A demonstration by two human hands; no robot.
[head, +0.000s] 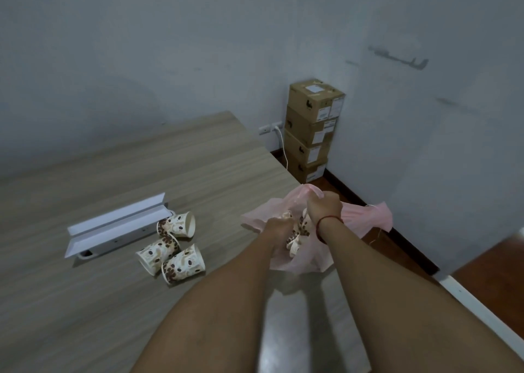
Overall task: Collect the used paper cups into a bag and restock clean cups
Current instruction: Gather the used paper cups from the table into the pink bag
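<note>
- The paper cups (173, 248) are the thing I am tidying up. Three of them lie tipped over on the desk (85, 301), close together, just beside a white open box (116, 225) set into the desk top.
- These three cups are white with brown spots that look like coffee beans. The far one (178, 224) shows its open mouth to the right. The two near ones touch each other.
- They could roll, because they are on their sides. If I bump one when I reach back, I think it may roll off toward the edge.
- My left hand (276, 226) is down inside the pink bag (365, 221). I cannot tell if those fingers are gripping a cup or letting go, as the bag hides them.
- More cups (297, 235) with the same spots are in the bag. They show through the thin pink plastic.
- My right hand (323, 206) has its fingers clenched on the top edge of the bag, holding it up and open.
- The bag sits at the right edge of the desk. If my right fingers slip, I think the mouth could flop shut, or the bag could slide off to the floor and spill.
- The plastic looks very thin, so a hard pull may rip it.
</note>
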